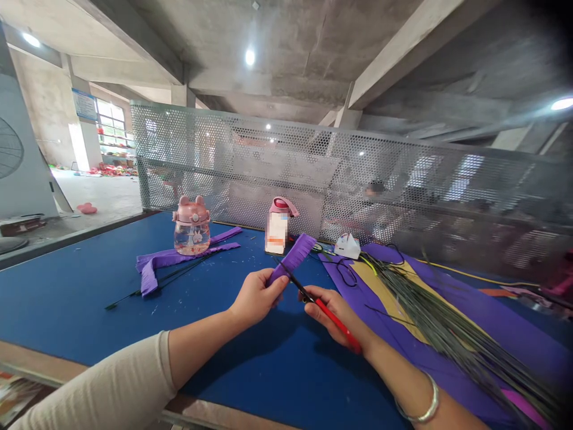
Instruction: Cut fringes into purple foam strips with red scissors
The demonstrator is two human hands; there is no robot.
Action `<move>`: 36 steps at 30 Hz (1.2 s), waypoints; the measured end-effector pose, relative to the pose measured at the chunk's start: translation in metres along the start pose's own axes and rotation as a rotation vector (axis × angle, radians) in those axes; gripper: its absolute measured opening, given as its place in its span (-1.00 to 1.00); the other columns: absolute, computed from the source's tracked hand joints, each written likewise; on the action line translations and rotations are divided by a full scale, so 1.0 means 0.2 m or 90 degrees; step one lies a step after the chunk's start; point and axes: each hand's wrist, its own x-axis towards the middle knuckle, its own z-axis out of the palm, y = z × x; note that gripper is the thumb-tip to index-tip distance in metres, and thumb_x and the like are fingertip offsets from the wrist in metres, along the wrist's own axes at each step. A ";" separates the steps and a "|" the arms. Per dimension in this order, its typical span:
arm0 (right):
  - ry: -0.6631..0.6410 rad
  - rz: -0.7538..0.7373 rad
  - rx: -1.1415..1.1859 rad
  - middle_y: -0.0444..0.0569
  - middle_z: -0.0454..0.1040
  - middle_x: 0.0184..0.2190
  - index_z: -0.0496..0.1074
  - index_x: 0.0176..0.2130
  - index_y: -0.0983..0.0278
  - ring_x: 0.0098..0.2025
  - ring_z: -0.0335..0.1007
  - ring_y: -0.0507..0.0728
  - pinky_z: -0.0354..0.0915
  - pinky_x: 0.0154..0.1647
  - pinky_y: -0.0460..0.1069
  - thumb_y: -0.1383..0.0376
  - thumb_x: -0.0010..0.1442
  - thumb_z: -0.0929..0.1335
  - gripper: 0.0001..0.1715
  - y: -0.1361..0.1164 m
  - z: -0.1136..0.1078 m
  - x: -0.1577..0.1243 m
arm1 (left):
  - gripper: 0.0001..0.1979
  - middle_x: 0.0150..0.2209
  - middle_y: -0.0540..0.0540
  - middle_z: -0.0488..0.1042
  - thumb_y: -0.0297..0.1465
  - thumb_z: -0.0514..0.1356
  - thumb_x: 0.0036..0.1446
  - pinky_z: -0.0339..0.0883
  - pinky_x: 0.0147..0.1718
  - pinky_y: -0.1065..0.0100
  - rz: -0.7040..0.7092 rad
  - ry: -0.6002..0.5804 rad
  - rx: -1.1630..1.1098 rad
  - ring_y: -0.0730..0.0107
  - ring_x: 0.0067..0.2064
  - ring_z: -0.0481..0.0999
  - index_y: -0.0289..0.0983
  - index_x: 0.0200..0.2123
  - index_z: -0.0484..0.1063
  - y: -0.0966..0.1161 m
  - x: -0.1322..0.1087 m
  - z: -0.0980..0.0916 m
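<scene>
A purple strip [301, 254] with a pleated, ribbed surface is up in the air over the middle of the blue table [215, 370], slanting toward far right. The fingers of my left hand [255, 298] are clamped on its near end, thumb on top. My right hand [333, 313] is wrapped around the handles of the red-handled scissors [338, 325]; the dark blades reach to the strip just above my left thumb, and I cannot tell whether they have cut into it.

Left of my hands, more purple strips [150, 272] lie on the table beside thin dark stems [123, 300], around the foot of a pink-lidded jar [192, 236] with two ears. Straight ahead, at the far side, stands a bottle [277, 233] with a pink top. To the right, a bundle of green stems [430, 310] lies over tan paper [373, 286] and a purple sheet [347, 292], with a small white box [347, 245] near its far end. A perforated metal screen [250, 167] runs along the table's far edge.
</scene>
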 end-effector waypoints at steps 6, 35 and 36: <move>-0.002 0.004 0.006 -0.15 0.18 -0.53 0.32 -0.31 0.30 -0.54 -0.01 -0.01 0.01 -0.56 -0.12 -0.05 0.17 0.24 -0.55 0.00 0.00 0.01 | -0.64 -0.66 0.07 0.26 -0.10 0.09 0.06 0.07 -0.65 0.48 -0.005 0.001 0.010 0.57 -0.64 0.21 -0.29 -0.54 0.25 0.01 0.00 0.00; -0.063 -0.017 0.078 -0.06 0.24 -0.40 0.26 -0.12 0.26 -0.41 0.13 0.07 0.17 -0.45 -0.08 -0.29 0.02 0.16 -0.23 -0.04 -0.02 -0.01 | -0.67 -0.67 0.07 0.27 -0.14 0.13 0.03 0.11 -0.67 0.51 -0.042 0.003 -0.019 0.58 -0.64 0.23 -0.31 -0.51 0.28 0.01 0.00 0.00; -0.060 -0.018 0.083 -0.06 0.23 -0.40 0.26 -0.13 0.26 -0.41 0.13 0.07 0.16 -0.45 -0.08 -0.29 0.01 0.17 -0.24 -0.04 -0.02 -0.01 | -0.67 -0.67 0.07 0.28 -0.14 0.13 0.04 0.10 -0.67 0.51 -0.041 0.000 -0.016 0.59 -0.64 0.23 -0.31 -0.51 0.28 0.01 0.00 0.00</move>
